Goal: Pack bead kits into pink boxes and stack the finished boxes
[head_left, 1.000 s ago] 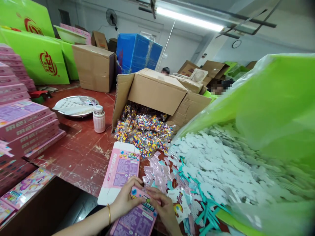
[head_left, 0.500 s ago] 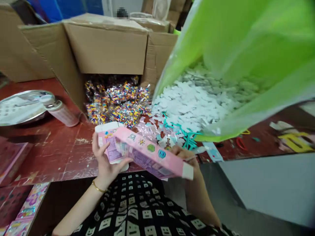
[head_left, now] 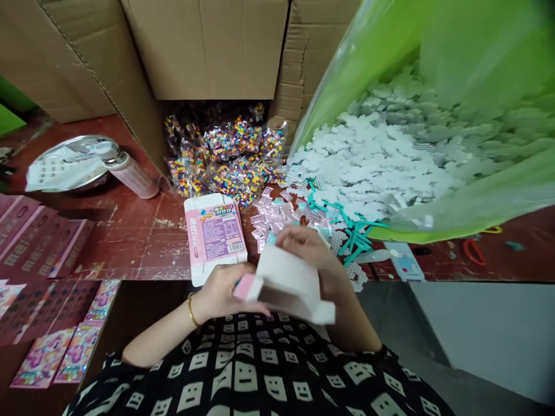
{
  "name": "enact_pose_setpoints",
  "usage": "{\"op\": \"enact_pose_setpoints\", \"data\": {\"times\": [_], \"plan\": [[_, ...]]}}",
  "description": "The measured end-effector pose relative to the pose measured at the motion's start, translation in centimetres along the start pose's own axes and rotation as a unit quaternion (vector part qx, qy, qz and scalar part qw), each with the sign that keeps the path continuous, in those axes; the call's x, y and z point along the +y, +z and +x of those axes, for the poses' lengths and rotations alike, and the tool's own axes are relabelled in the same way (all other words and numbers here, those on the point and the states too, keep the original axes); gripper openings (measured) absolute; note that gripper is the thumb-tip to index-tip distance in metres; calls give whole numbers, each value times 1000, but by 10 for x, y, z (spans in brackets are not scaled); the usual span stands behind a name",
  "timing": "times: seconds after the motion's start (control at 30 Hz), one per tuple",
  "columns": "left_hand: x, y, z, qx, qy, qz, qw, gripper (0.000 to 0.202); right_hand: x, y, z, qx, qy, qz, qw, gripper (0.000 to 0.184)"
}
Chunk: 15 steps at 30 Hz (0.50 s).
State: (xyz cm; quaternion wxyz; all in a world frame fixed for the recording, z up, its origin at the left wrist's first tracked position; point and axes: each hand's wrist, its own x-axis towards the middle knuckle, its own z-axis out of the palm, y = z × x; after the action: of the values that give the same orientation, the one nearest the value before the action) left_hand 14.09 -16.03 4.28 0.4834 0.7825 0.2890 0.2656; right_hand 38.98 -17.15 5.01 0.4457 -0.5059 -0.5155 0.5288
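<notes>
Both hands hold a small pink cardboard box [head_left: 288,283], tilted so that its open end and raised white flap face me. My left hand [head_left: 229,292] is closed around its left side, thumb along the near edge. My right hand [head_left: 314,263] is closed at its right side, fingers curled by the flap and partly hidden. Flat on the table behind my left hand lies another pink box [head_left: 217,231], printed side up with white flaps. Small pink packets [head_left: 277,216] and teal sticks [head_left: 358,240] are scattered just beyond my right hand.
Clear bags of coloured beads [head_left: 234,179] spill from a cardboard carton [head_left: 212,52]. A green bag [head_left: 459,34] of white perforated plates [head_left: 368,162] stands at right. At left are a bottle [head_left: 132,173], a metal tray [head_left: 82,185] and stacked pink boxes [head_left: 43,237].
The box in my hands has turned from its long printed side to its open white end. My left hand has come away from the flat box. The view has tipped downward.
</notes>
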Motion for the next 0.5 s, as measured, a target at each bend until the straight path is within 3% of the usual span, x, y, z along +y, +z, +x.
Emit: {"op": "enact_pose_setpoints", "data": {"times": [0.07,0.1,0.13,0.2,0.3,0.5], "plan": [[-11,-5,-3,50,-79,-48,994,55,34,-38,35,215,21,-87,972,39],[-17,-8,-4,74,-115,-78,987,57,51,-55,53,279,48,-147,948,35],[-23,-10,-5,97,-146,-105,979,56,66,-70,69,302,64,-172,936,32],[-34,-15,-5,128,-188,-131,965,53,90,-89,98,316,90,-209,921,28],[-44,-20,-4,149,-210,-141,956,53,110,-97,126,300,115,-233,918,33],[-52,-25,1,189,-227,-134,946,53,113,-107,143,265,105,-203,937,33]]}}
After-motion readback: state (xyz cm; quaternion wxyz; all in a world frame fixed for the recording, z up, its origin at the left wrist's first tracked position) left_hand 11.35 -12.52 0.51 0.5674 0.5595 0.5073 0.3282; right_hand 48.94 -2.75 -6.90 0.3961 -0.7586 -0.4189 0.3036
